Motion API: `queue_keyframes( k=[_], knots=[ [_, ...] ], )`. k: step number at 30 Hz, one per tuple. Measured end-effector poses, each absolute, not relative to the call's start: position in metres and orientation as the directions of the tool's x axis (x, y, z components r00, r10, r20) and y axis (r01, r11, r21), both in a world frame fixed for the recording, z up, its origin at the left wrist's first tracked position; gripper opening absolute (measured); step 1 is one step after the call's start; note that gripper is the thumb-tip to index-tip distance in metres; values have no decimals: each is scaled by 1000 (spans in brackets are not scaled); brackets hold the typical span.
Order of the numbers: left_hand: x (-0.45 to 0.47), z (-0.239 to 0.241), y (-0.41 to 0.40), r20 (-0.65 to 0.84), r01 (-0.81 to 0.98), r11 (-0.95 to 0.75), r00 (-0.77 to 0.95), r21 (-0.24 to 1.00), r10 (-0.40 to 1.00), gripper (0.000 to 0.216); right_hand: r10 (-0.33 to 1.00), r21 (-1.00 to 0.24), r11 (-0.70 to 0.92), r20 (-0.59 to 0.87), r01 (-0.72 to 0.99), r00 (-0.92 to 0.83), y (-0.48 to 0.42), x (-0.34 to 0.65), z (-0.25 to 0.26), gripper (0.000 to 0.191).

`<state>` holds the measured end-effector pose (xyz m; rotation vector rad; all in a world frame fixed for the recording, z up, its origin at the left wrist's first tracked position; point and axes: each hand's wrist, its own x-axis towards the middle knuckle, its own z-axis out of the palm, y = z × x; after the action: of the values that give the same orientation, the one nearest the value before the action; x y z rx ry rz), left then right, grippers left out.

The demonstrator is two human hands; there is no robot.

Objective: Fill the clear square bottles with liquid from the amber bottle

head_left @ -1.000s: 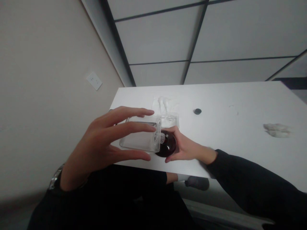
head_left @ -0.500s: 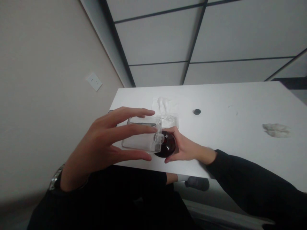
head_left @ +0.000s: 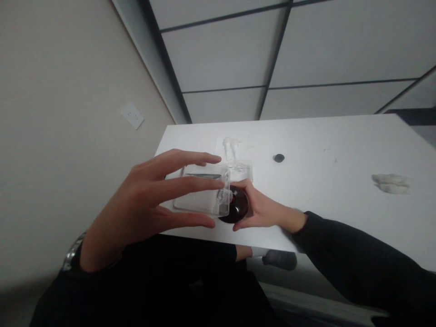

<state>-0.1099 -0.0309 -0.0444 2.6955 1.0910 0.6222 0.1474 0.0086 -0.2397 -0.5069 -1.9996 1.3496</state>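
My left hand (head_left: 160,190) is closed around a clear rectangular bottle (head_left: 197,200), fingers along its top and thumb below. The clear bottle lies tipped on its side in the air, its short neck pointing right at the top of a dark reddish-brown round bottle (head_left: 239,206). Whether the neck touches the dark bottle's mouth is hard to tell. My right hand (head_left: 260,206) wraps around the dark bottle from the right, near the front edge of the white table (head_left: 323,200).
Behind the bottles lies a clear plastic package (head_left: 243,169) with white pieces (head_left: 230,147) beside it. A small dark cap-like disc (head_left: 279,158) sits to the right. Farther right is a crumpled whitish glove-like item (head_left: 391,183). A wall with an outlet (head_left: 132,116) borders the left side.
Both hands and both bottles keep nearly the same pose. Only a slight shift of the whole view shows.
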Motion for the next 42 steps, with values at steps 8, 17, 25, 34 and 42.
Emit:
queue_keyframes(
  k=[8, 17, 25, 34, 42],
  knots=[
    [-109, -40, -26, 312, 593, -754, 687, 282, 657, 29, 639, -917, 396, 308, -42, -705, 9, 148, -239, 92],
    [-107, -36, -21, 289, 578, -788, 733, 211, 616, 32, 650, -922, 386, 296, -31, -700, 8, 149, -236, 93],
    [-104, -29, -19, 243, 525, -847, 814, 82, 528, 31, 658, -917, 398, 317, -42, -683, 8, 150, -238, 92],
    [-100, -26, -17, 219, 521, -851, 825, 57, 520, 31, 661, -925, 376, 306, -52, -685, 7, 150, -234, 87],
    [-98, -22, -14, 197, 507, -861, 842, 23, 501, 29, 667, -931, 365, 284, -31, -689, 8, 150, -238, 91]
  ],
)
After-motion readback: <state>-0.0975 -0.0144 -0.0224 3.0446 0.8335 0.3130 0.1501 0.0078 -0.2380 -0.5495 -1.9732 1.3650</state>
